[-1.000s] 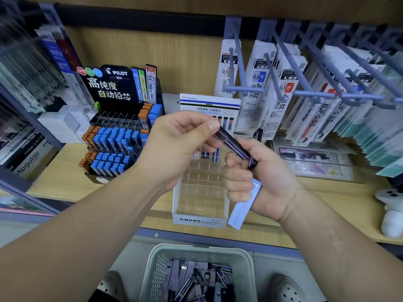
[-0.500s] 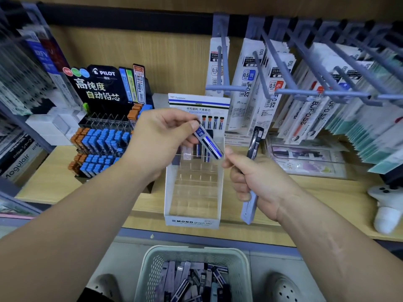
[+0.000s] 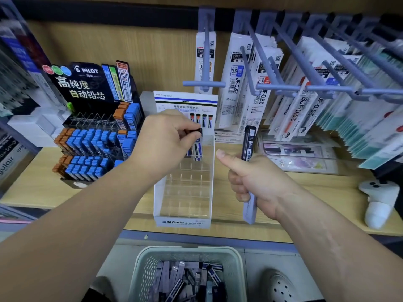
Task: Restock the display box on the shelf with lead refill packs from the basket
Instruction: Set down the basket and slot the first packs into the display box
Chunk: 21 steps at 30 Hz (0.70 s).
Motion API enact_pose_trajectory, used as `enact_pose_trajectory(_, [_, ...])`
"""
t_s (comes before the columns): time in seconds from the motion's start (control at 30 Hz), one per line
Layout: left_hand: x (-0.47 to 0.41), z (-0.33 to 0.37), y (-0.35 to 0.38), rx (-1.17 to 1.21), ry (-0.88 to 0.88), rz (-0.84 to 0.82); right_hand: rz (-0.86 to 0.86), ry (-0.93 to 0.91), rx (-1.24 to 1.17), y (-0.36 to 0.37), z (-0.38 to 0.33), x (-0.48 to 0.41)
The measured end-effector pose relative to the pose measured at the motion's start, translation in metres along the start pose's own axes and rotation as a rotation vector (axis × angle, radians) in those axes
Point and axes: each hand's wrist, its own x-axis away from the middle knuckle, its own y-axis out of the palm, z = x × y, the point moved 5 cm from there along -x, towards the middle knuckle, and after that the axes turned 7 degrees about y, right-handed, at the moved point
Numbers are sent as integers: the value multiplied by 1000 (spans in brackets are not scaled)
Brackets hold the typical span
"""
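The left hand [image 3: 165, 138] is up at the back row of the display box [image 3: 183, 222], thumb and forefinger pinched tight on the black cap of a refill pack [image 3: 197, 149]. That pack stands upright in the far compartments, at twelve o'clock of the box. One or two packs show there side by side, but how many are seated cannot be told behind the fingers. Every row nearer the front, down towards six o'clock, is bare clear plastic, so by the look of it the restock has barely begun. The right hand [image 3: 259, 186], at three o'clock of the box, has its fingers curled round spare packs [image 3: 248, 147], thumb stuck out towards ten o'clock. A dark one pokes up at twelve and a pale lilac end hangs out at six. Plenty more wait in the basket [image 3: 141, 271] at six o'clock, below the shelf [image 3: 305, 192] edge, a loose jumble of lilac and dark sleeves. The packs look slim, flat and long, with a black cap, a dark body with white and blue bands, and print too blurred to read
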Motion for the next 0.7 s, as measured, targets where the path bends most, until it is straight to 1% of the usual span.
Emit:
enact_pose_trajectory(0.1, [-4,2,-2,-25,37,-16,-36,7,24,3,1,0])
enact_pose_trajectory(0.27, [-9,3,-6,-53,91,-129,-49,17,44,3,1,2])
enact_pose_trajectory(0.6, [-9,4,-7,-100,141,-173,-69,15,38,3,2,3])
enact_pose_trajectory(0.7, [-5,4,-1,-117,187,-191,-62,17,36,3,2,3])
